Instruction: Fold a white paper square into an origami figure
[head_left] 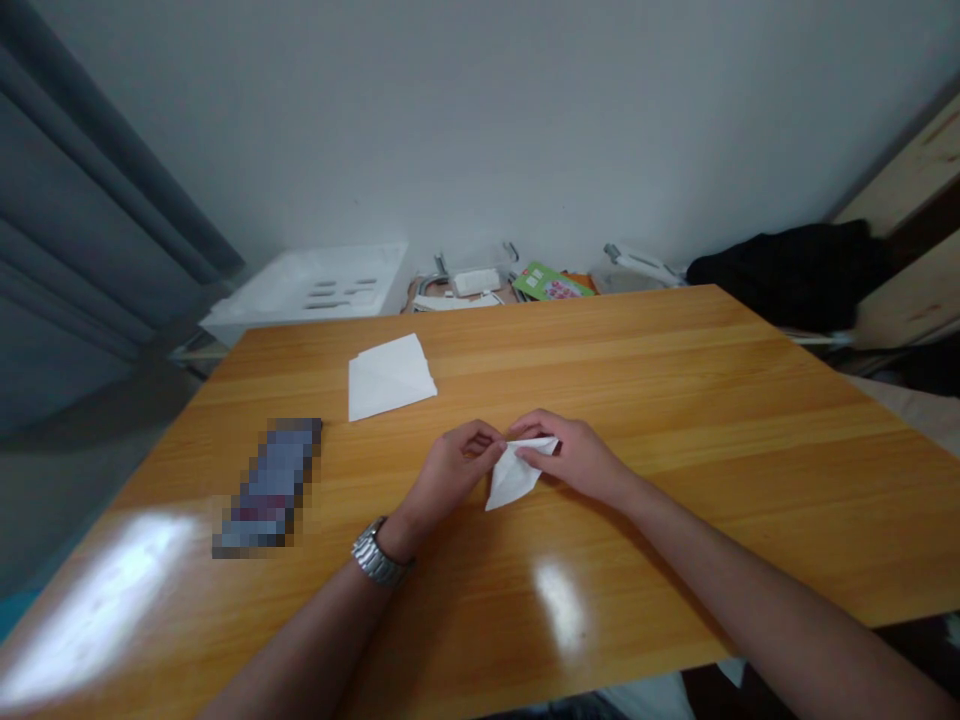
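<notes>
A small folded piece of white paper is held just over the middle of the wooden table. My left hand pinches its upper left corner between thumb and fingertips. On the other side, my right hand grips the paper's right part, thumb in front and fingers behind. One pointed corner of the paper hangs down toward the lower left. A metal-band watch is on my left wrist. Farther back and to the left, more white paper lies flat on the table.
A phone-like flat object, pixelated, lies on the table's left. Behind the far edge are a white foam tray, a green booklet and other clutter by the wall. Dark cloth is heaped at back right.
</notes>
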